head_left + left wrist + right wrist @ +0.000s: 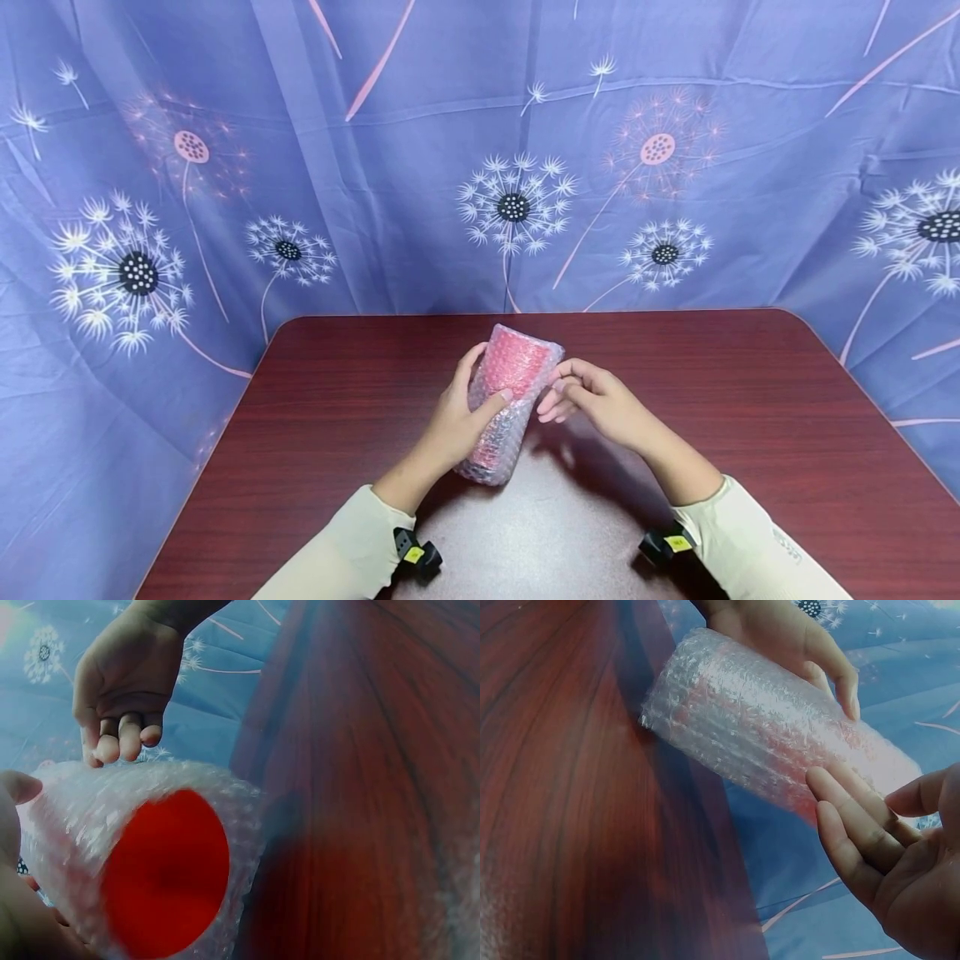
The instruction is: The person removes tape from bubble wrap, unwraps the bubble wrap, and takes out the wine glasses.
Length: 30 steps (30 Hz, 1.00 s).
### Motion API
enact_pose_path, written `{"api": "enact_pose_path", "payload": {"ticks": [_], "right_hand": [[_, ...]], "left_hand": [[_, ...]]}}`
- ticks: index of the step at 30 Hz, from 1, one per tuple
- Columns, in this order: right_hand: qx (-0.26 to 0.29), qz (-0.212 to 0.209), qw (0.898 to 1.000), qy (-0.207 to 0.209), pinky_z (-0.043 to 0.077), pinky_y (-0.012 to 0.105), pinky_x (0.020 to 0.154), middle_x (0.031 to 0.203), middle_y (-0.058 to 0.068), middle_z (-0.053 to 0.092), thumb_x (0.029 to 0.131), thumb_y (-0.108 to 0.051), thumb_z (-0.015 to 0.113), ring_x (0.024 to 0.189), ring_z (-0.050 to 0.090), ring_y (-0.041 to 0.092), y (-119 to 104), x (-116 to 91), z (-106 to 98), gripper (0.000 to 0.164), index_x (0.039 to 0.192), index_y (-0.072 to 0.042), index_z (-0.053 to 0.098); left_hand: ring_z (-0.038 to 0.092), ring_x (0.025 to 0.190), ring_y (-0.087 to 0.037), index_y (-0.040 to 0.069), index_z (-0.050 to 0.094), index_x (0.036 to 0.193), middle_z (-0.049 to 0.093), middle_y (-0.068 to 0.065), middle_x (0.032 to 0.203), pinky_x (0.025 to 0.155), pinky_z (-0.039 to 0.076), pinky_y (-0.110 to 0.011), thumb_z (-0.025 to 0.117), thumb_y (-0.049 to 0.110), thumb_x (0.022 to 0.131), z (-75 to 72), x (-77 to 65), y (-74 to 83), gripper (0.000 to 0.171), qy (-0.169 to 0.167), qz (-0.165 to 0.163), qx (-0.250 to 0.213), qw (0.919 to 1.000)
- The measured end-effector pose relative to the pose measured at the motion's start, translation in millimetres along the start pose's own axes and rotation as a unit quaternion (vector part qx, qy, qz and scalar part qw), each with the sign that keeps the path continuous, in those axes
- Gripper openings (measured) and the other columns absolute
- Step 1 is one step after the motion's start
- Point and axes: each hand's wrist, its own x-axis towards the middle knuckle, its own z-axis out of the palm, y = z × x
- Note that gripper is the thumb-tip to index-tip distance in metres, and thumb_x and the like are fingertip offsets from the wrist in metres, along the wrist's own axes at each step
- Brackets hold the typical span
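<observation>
A red, round-ended cylinder in clear bubble wrap (517, 367) is held tilted above the table. My left hand (456, 421) grips it from the left side, thumb across the front and fingers behind. In the left wrist view the flat, round red end (169, 874) shows inside the wrap. My right hand (603, 407) is beside the upper right edge of the wrapped cylinder, palm turned toward it. Its fingers (851, 817) are loosely bent, with the fingertips right at the wrap and the thumb apart from them.
Below the hands is a dark red wood-grain table (337, 375) with rounded back corners. A blue curtain (420, 192) with dandelion prints hangs behind it and along the left. Black wrist cameras (417, 557) are strapped at both sleeve cuffs.
</observation>
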Motion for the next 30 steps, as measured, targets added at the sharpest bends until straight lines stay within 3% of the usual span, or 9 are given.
{"api": "enact_pose_path", "payload": {"ticks": [6,14,19,23,27,30], "right_hand": [[-0.002,-0.011,1.000,0.006,0.062,0.047,0.076,0.093,0.030,0.070,0.107,-0.004,0.036,0.081,0.076,0.027,0.6,-0.6,-1.3,0.024,0.120,0.011,0.048],[0.017,-0.002,1.000,-0.003,0.062,0.044,0.080,0.102,0.036,0.067,0.108,-0.008,0.035,0.088,0.074,0.043,0.7,-1.1,-0.3,0.026,0.125,0.011,0.041],[0.014,0.003,1.000,0.002,0.062,0.042,0.079,0.109,0.038,0.067,0.110,-0.011,0.036,0.090,0.074,0.039,1.7,-0.7,0.5,0.026,0.120,0.013,0.041],[-0.011,0.005,1.000,0.017,0.062,0.044,0.072,0.094,0.030,0.070,0.108,-0.010,0.041,0.078,0.075,0.031,0.8,-0.3,0.7,0.021,0.115,0.009,0.045],[-0.028,0.014,0.999,0.037,0.061,0.045,0.063,0.072,0.017,0.066,0.106,-0.009,0.047,0.061,0.069,0.026,-0.6,-0.5,-0.1,0.013,0.111,0.002,0.051],[-0.021,0.018,0.999,0.039,0.060,0.046,0.061,0.066,0.014,0.065,0.105,-0.010,0.049,0.058,0.067,0.026,-2.0,-0.8,-0.3,0.012,0.110,0.001,0.053]], "left_hand": [[0.064,0.112,-0.023,0.036,0.028,0.156,0.058,-0.006,0.136,0.090,0.057,-0.038,0.077,0.037,0.089,-0.8,1.4,-0.5,0.083,0.000,-0.003,-0.034,0.9994],[0.062,0.106,-0.022,0.035,0.038,0.150,0.058,-0.008,0.128,0.088,0.056,-0.037,0.079,0.033,0.087,1.0,0.6,1.6,0.076,0.022,0.001,-0.049,0.9986],[0.062,0.109,-0.025,0.034,0.037,0.151,0.056,-0.011,0.133,0.088,0.057,-0.037,0.079,0.033,0.086,0.9,0.7,2.5,0.077,0.028,-0.003,-0.052,0.9982],[0.061,0.112,-0.026,0.029,0.036,0.153,0.054,-0.011,0.136,0.090,0.056,-0.038,0.080,0.034,0.085,0.7,0.6,2.9,0.081,0.032,-0.005,-0.049,0.9982],[0.060,0.114,-0.026,0.031,0.035,0.153,0.051,-0.010,0.140,0.091,0.056,-0.038,0.081,0.035,0.084,0.5,0.6,3.7,0.083,0.039,-0.007,-0.045,0.9982],[0.059,0.117,-0.025,0.035,0.035,0.151,0.049,-0.009,0.142,0.093,0.055,-0.040,0.082,0.036,0.083,0.1,0.7,3.7,0.083,0.050,-0.009,-0.036,0.9981]]}}
